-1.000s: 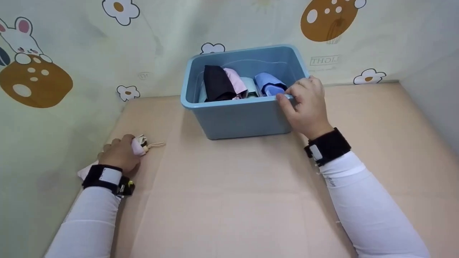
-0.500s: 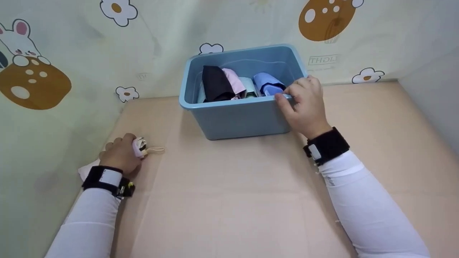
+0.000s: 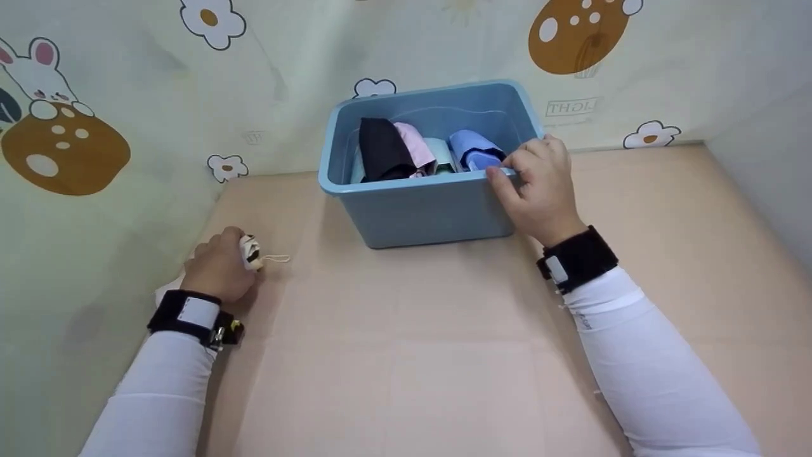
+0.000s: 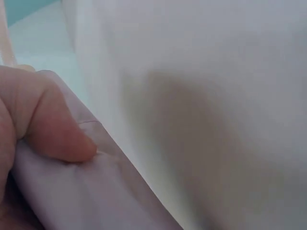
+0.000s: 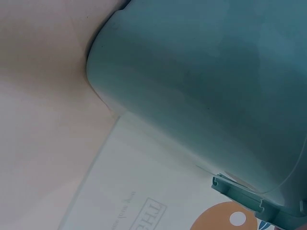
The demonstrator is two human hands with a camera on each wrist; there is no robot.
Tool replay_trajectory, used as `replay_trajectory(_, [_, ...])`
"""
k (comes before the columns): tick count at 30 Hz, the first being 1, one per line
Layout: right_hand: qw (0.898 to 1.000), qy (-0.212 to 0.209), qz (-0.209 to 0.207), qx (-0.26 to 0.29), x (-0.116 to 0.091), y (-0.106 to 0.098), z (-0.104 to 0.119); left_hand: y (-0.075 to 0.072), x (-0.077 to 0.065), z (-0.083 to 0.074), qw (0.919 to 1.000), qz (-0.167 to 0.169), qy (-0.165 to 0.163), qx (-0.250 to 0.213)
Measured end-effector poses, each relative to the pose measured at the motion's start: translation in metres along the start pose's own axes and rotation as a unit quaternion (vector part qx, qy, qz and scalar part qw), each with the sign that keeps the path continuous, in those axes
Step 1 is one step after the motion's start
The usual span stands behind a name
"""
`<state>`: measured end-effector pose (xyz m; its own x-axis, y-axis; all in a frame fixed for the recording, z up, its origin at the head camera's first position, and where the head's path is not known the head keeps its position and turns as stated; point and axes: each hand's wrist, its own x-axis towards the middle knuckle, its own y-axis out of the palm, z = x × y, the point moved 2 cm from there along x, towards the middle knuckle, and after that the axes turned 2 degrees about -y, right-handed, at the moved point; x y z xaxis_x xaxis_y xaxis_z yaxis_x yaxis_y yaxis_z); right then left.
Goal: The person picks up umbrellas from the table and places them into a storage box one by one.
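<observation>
At the left of the head view my left hand (image 3: 220, 265) grips a pale pinkish folded umbrella (image 3: 250, 251) with a thin cord loop at its end. Much of the umbrella is hidden under the palm. The left wrist view shows a curled finger (image 4: 62, 129) pressing into its smooth fabric (image 4: 108, 191). At the back, a blue plastic bin (image 3: 431, 212) stands on the table, and my right hand (image 3: 539, 190) holds its front right rim, thumb outside. Inside the bin lie a black fabric roll (image 3: 384, 151), a pink one (image 3: 415, 146), a pale green one (image 3: 439, 152) and a blue one (image 3: 472, 147).
The table has a beige cover (image 3: 406, 355). A printed curtain-like wall (image 3: 279, 82) runs along the back and left, close beside my left hand. A plain pale wall (image 3: 767, 127) borders the right side. The bin's side fills much of the right wrist view.
My left hand has shifted slightly up and right with the umbrella, whose end has turned in the grip. The right hand and the bin have stayed in place.
</observation>
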<state>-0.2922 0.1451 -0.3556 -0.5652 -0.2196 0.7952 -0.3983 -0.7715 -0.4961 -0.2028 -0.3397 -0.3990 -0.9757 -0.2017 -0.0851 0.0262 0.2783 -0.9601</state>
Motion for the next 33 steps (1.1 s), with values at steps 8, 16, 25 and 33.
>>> replay_trajectory(8, [1.0, 0.001, 0.008, -0.003, 0.0, 0.001, 0.0, -0.004, -0.003, -0.019, 0.9996, -0.006, 0.018, -0.019])
replay_trajectory(16, [1.0, 0.003, 0.003, 0.001, -0.001, 0.001, -0.002, -0.012, -0.012, -0.05, 0.9969, -0.044, 0.057, -0.031])
replay_trajectory(25, [1.0, -0.009, -0.003, -0.004, -0.001, 0.001, -0.002, -0.018, -0.015, -0.079, 0.9902, -0.075, 0.105, -0.054])
replay_trajectory(33, [1.0, -0.005, 0.002, -0.002, -0.001, 0.0, -0.002, -0.024, -0.013, -0.099, 0.9863, -0.095, 0.123, -0.054])
